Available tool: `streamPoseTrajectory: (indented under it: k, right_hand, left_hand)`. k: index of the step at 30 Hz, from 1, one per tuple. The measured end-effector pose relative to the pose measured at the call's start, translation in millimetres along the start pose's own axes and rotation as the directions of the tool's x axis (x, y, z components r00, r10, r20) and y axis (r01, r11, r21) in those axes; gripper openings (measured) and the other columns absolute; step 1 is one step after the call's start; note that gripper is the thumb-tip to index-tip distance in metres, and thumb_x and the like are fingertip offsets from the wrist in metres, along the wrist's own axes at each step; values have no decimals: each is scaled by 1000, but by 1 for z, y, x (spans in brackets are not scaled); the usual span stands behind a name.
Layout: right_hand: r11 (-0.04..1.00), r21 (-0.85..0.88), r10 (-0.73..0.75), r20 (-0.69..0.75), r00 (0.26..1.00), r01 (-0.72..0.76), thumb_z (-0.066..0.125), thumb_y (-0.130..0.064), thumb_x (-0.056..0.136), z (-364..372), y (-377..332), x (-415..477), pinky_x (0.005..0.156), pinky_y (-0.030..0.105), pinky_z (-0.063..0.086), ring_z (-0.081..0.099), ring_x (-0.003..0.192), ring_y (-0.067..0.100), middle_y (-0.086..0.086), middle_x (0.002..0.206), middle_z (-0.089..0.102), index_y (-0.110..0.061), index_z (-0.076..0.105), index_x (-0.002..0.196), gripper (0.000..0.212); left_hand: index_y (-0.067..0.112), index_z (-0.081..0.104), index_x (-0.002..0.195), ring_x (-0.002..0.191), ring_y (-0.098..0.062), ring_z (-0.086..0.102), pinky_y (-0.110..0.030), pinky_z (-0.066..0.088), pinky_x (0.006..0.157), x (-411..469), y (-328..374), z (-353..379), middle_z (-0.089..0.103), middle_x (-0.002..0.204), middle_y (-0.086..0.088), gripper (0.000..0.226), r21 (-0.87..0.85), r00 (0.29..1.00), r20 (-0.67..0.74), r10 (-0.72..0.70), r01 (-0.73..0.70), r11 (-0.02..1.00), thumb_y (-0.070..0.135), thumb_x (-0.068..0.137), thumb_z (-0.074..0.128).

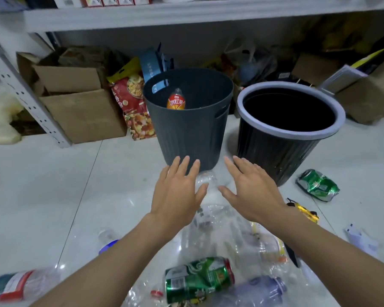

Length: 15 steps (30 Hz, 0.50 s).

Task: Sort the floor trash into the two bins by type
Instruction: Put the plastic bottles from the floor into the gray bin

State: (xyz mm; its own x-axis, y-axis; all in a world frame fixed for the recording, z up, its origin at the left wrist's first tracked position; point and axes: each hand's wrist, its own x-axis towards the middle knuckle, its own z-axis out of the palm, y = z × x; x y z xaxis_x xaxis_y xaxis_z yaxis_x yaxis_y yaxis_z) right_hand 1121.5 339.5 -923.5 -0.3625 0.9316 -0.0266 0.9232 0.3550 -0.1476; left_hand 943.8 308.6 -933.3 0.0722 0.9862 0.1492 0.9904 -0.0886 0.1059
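Two bins stand on the white floor. The dark grey bin (186, 134) on the left holds an orange-labelled bottle (176, 100). The black bin (275, 151) with a pale rim is to its right and looks dark inside. My left hand (177, 191) and my right hand (251, 189) hover side by side in front of the bins, fingers spread, holding nothing. Under and behind them lie several clear plastic bottles (226, 233). A crushed green can (197, 278) lies near me, and another green can (317, 185) sits right of the black bin.
A metal shelf (186, 16) spans the back, with cardboard boxes (82, 111), snack bags (131, 100) and plastic bags beneath it. A yellow wrapper (306, 211) and a white paper scrap (359, 238) lie at the right. A labelled bottle (16, 284) rests at the lower left.
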Motion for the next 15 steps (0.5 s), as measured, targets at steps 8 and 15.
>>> streamPoseTrajectory:
  k: [8, 15]
  right_hand:
    - [999, -26, 26, 66, 997, -24, 35, -55, 98, 26, 7, 0, 120, 36, 14, 12, 149, 20, 4, 162, 14, -22, 5, 155, 72]
    - [999, -29, 37, 106, 994, -35, 36, -54, 98, 36, 10, -1, 118, 33, 14, 12, 149, 20, 3, 162, 13, -23, 4, 155, 73]
  left_hand:
    - [27, 16, 153, 147, -24, 13, -38, 18, 117, -18, -19, 68, 19, 159, -4, 63, -24, 979, 203, 34, -30, 999, 54, 99, 33]
    - [34, 11, 153, 146, -27, 17, -44, 22, 116, -14, -38, 115, 20, 159, -8, 73, -26, 909, 416, 16, -6, 1000, 54, 93, 49]
